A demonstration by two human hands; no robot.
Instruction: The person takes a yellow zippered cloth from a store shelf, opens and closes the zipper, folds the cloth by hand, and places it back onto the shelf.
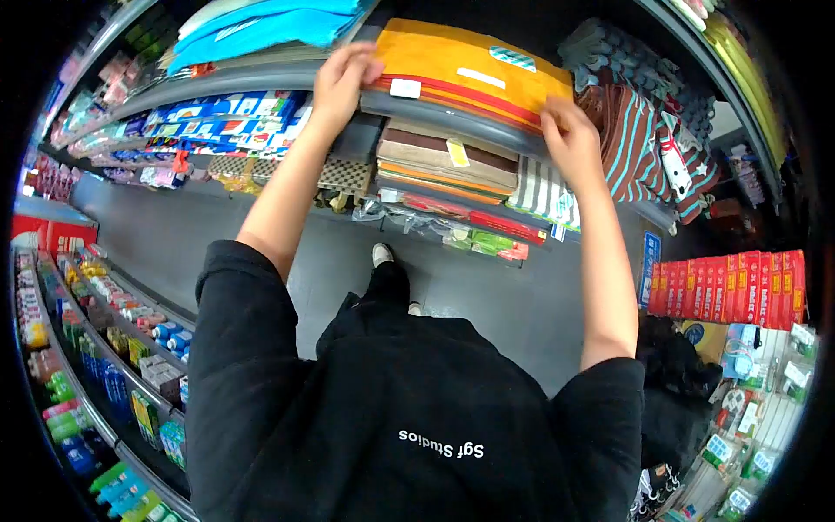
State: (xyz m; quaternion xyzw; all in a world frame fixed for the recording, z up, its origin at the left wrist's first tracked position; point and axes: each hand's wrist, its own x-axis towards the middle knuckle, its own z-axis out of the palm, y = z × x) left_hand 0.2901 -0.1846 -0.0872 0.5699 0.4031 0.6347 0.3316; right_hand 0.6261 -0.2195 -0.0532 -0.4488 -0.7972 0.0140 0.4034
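A folded yellow cloth point(435, 56) with a patterned label lies on the upper shelf, above folded red cloth layers point(452, 97). My left hand point(342, 80) is at its left front corner, with fingers bent over the edge and slightly blurred. At the right front corner is my right hand point(571, 137), its fingers curled and pinched against the edge. The fingertips of both hands are partly hidden. Right of the stack hangs a brown and blue striped textile point(633, 148).
A bright blue folded cloth point(270, 35) lies left on the same shelf. Folded mats point(444, 165) fill the shelf below. Behind on the left, a curved shelf point(130, 383) holds bottles and boxes. Red boxes point(726, 289) stand at right. My shoe point(382, 254) is on the grey floor point(252, 235).
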